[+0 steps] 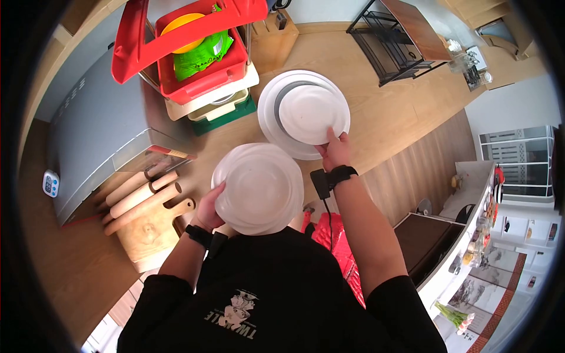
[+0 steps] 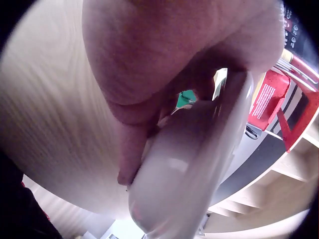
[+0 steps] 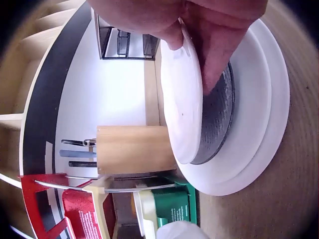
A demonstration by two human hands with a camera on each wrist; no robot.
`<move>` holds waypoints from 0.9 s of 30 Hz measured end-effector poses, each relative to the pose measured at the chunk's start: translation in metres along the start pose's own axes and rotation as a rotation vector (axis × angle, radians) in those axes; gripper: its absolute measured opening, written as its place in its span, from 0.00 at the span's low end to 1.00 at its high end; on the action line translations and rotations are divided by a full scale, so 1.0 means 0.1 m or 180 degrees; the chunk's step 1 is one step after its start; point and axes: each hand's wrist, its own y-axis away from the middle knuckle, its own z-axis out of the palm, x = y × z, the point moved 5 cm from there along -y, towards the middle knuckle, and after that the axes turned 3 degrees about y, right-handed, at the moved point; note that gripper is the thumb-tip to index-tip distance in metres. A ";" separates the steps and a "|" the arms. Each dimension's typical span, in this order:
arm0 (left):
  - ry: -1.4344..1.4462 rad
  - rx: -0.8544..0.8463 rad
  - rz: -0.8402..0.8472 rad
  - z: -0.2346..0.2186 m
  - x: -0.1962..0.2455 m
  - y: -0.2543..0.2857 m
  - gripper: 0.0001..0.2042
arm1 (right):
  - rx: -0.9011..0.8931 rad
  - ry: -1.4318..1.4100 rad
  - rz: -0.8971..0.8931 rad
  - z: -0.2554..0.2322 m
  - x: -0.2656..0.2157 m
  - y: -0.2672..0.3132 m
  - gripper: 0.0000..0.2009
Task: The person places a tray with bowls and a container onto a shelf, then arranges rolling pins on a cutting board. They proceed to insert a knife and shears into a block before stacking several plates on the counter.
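In the head view my left hand grips white bowls in front of the body, thumb over the rim; overlapping rim edges show. The left wrist view has the fingers wrapped at the side of the bowls. My right hand pinches the edge of a small white plate. That plate is tilted up over a dark grey plate, as the right wrist view shows. Beneath the grey plate lie larger white plates, stacked on the wooden counter.
A rack with a red bin stands behind the bowls, near a wooden knife block. Left are a grey appliance, rolling pins and a cutting board. A black-framed shelf stands at the far right of the counter.
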 end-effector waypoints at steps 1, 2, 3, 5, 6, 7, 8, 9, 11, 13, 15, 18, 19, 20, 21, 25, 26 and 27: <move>0.0010 0.0007 0.0004 -0.01 0.01 0.00 0.28 | 0.0078 0.0072 0.0064 0.00 0.03 -0.01 0.14; 0.0013 0.0018 0.0008 -0.02 0.01 0.00 0.28 | 0.0073 0.0085 0.0073 0.00 0.04 -0.02 0.14; 0.0015 0.0028 0.0012 -0.03 0.01 0.01 0.28 | 0.0054 0.0064 0.0091 0.00 0.06 -0.04 0.14; 0.0056 0.0034 0.0028 -0.06 0.01 0.01 0.28 | 0.0026 0.0047 0.0117 0.02 0.10 -0.08 0.14; 0.0085 0.0030 0.0038 -0.07 0.01 0.01 0.28 | 0.0056 0.0058 0.0071 0.03 0.11 -0.10 0.14; 0.0091 0.0040 0.0040 -0.09 0.01 0.01 0.28 | 0.0089 0.0068 0.0026 0.04 0.11 -0.11 0.14; 0.0084 0.0052 0.0051 -0.12 0.01 0.01 0.28 | 0.0090 0.0071 0.0035 0.04 0.10 -0.13 0.14; 0.0075 0.0060 0.0061 -0.12 0.01 0.00 0.28 | 0.0227 0.0477 0.0110 0.02 0.07 -0.14 0.12; 0.0069 0.0073 0.0063 -0.09 0.00 0.00 0.28 | 0.0378 0.0881 0.0184 -0.02 -0.01 -0.17 0.11; 0.0056 0.0076 0.0068 -0.07 0.01 -0.02 0.28 | 0.0439 0.2661 0.0008 -0.10 -0.11 -0.27 0.21; 0.0073 0.0017 0.0062 -0.05 0.01 -0.02 0.28 | 0.0492 0.3428 -0.0320 -0.11 -0.22 -0.32 0.24; 0.0068 0.0095 0.0002 -0.08 -0.01 -0.04 0.28 | 0.0460 0.4291 -0.0643 -0.05 -0.31 -0.33 0.30; 0.0055 0.0092 -0.0010 -0.08 -0.01 -0.04 0.28 | 0.0374 0.4402 -0.0631 -0.05 -0.31 -0.33 0.32; 0.0029 0.0062 0.0000 -0.06 -0.01 -0.04 0.28 | 0.0389 0.4392 -0.0621 -0.06 -0.32 -0.31 0.32; 0.0001 0.0030 0.0007 -0.04 -0.01 -0.05 0.28 | 0.0416 0.4474 -0.0639 -0.05 -0.32 -0.28 0.31; -0.0137 0.0121 0.0034 0.00 0.01 -0.03 0.28 | 0.0573 0.4291 -0.0878 -0.09 -0.27 -0.19 0.29; -0.0124 0.0116 0.0052 -0.04 0.01 -0.05 0.28 | 0.0592 0.4270 -0.0868 -0.14 -0.24 -0.17 0.29; -0.0114 0.0110 0.0068 -0.05 0.02 -0.06 0.28 | 0.0424 0.4194 -0.0963 -0.18 -0.20 -0.15 0.28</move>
